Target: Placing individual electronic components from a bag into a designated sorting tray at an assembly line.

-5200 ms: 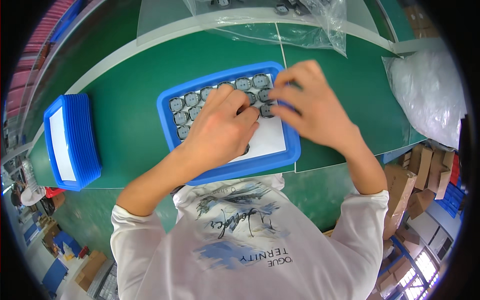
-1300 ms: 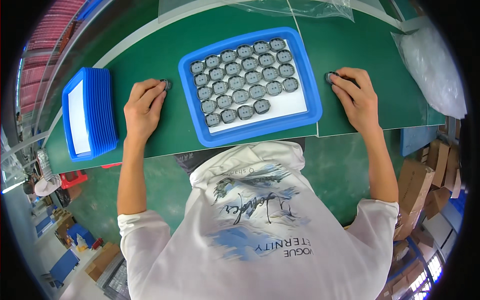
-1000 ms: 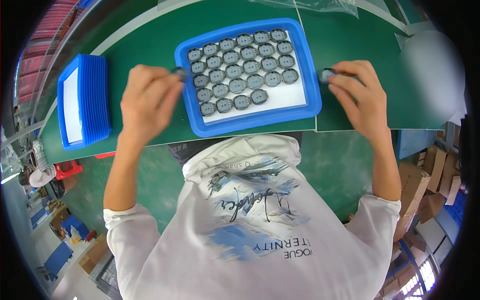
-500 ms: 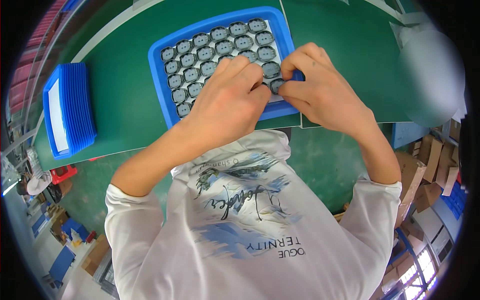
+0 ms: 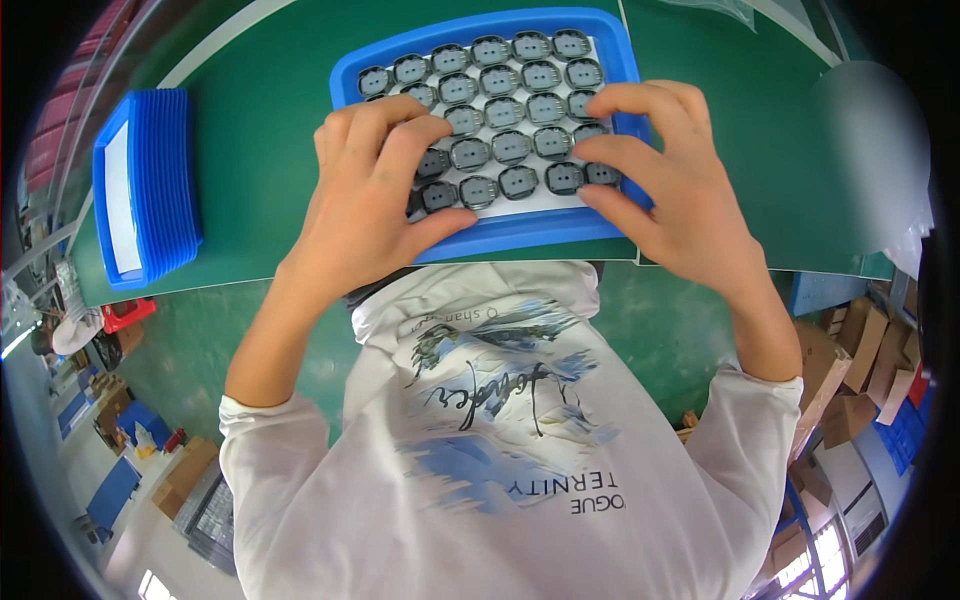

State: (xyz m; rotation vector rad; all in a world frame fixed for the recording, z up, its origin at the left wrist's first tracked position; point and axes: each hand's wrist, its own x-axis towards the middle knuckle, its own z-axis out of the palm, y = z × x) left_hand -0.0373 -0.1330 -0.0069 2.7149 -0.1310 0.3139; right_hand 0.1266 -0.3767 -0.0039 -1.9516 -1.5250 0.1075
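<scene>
A blue tray (image 5: pixel 540 232) with a white liner (image 5: pixel 548 204) lies on the green table. Rows of small dark-rimmed grey oval parts (image 5: pixel 512 147), each with small dots on its face, fill it. My left hand (image 5: pixel 365 195) spreads over the tray's left side, covering some parts; its thumb is by the near row and its fingertips are over parts. Across the right rim reaches my right hand (image 5: pixel 690 190), fingers apart, fingertips at the rightmost parts. Neither hand has a part lifted. Whether the right fingertips touch the parts I cannot tell.
A leaning stack of blue trays (image 5: pixel 168 190) with a white sheet in the front one stands at the table's left. A blurred whitish object (image 5: pixel 850 160) is at the right. Clear plastic (image 5: pixel 718 10) lies at the far edge. Cardboard boxes (image 5: pixel 822 365) stand beyond the table at lower right.
Both hands have opened from bent, closed fingers. My left hand has moved left off the middle parts, uncovering them, and the hands are wider apart. The tray sits further right in view.
</scene>
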